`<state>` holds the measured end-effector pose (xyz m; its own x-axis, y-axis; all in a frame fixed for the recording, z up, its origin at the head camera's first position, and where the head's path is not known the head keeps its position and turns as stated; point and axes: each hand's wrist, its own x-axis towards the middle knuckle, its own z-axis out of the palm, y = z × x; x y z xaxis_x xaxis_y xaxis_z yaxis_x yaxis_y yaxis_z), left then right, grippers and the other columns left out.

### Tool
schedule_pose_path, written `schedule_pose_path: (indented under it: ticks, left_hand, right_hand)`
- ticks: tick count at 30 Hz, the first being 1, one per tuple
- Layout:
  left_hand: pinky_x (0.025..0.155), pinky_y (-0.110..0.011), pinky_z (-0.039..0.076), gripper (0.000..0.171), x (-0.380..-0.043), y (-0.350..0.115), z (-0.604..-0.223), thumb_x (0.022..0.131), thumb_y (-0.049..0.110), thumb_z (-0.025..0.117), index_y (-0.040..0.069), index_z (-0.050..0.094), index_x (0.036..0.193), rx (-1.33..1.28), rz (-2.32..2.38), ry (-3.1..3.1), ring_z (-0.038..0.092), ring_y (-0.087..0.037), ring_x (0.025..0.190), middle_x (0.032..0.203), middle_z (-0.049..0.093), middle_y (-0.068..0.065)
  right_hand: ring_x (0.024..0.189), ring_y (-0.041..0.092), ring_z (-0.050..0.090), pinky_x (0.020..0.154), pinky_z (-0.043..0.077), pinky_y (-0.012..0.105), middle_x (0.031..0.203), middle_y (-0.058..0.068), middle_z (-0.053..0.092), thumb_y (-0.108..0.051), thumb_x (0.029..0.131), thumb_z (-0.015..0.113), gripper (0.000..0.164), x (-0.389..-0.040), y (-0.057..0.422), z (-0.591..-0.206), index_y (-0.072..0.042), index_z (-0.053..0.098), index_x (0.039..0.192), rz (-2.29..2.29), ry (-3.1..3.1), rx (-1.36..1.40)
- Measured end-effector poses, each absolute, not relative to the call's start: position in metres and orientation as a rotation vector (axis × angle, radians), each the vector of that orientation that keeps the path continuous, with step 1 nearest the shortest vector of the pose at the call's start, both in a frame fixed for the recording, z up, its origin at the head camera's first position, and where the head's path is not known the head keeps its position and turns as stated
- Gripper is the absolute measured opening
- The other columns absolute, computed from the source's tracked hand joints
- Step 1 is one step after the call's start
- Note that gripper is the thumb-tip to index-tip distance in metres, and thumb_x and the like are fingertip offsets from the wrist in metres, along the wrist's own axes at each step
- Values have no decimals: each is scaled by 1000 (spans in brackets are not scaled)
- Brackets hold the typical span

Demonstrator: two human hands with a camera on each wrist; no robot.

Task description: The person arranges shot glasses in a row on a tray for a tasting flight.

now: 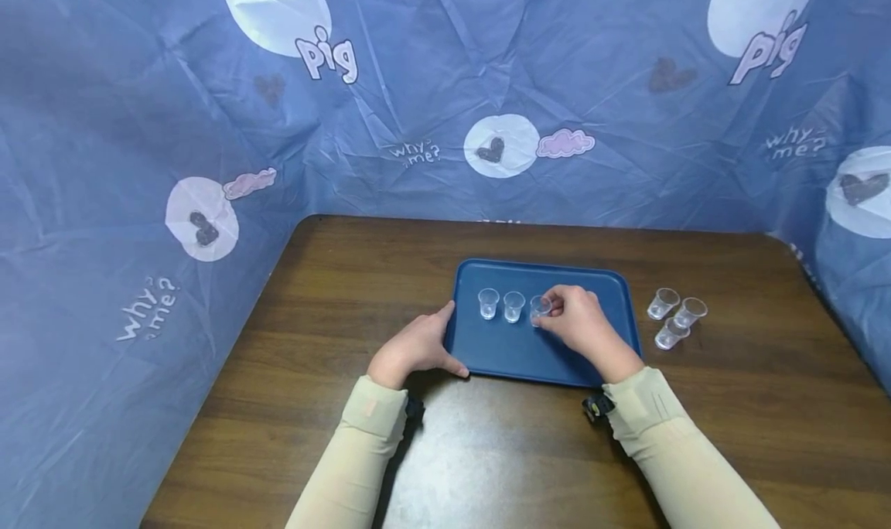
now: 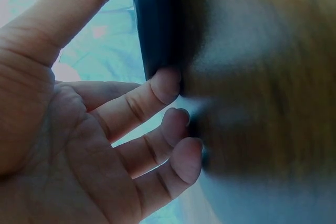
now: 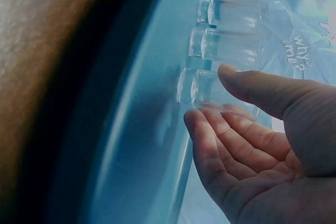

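On the blue tray [image 1: 501,351], three clear shot glasses stand upright in a row. The left shot glass [image 1: 488,304] and the middle shot glass [image 1: 513,307] are untouched. My right hand [image 1: 583,324] pinches the third shot glass [image 1: 537,312] between thumb and fingers; its base [image 3: 186,85] appears to rest on the tray in the right wrist view. At the tray's left side my left hand [image 1: 418,347] touches the rim, fingers along the edge and thumb spread toward the near corner. In the left wrist view those fingers [image 2: 165,85] are only slightly bent.
Right of the tray, three more shot glasses [image 1: 674,320] are grouped close together on the brown wooden table [image 1: 292,359]. A blue printed cloth [image 1: 418,65] hangs behind and along both sides of the table.
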<state>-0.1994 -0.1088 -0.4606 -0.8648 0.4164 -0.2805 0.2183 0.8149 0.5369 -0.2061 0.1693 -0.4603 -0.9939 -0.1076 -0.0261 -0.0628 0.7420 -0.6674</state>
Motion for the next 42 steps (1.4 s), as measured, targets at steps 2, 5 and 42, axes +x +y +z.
schedule_pose_path:
  ticks: [2,5,42]
  left_hand:
    - [110,-42,38,126,-200,-108,-461,69,38,96,-2,19,161,476,702,2609,46,-33,136,155,38,-24]
    - [110,-42,38,126,-200,-107,-461,70,38,96,-3,18,160,479,701,2608,45,-33,136,156,38,-24]
    - [110,-42,37,124,-201,-107,-464,70,35,97,-5,20,159,490,720,2611,45,-32,137,155,38,-24]
  right_hand:
    - [85,24,65,77,55,41,92,10,69,-13,86,84,30,-205,171,-460,4,70,106,-1102,2866,-128]
    - [91,27,67,81,56,43,98,14,70,-12,86,83,36,-202,174,-459,6,69,113,-1123,2843,-110]
    - [93,37,68,73,54,45,106,25,70,-18,89,81,42,-144,295,-428,6,67,120,-1075,3153,98]
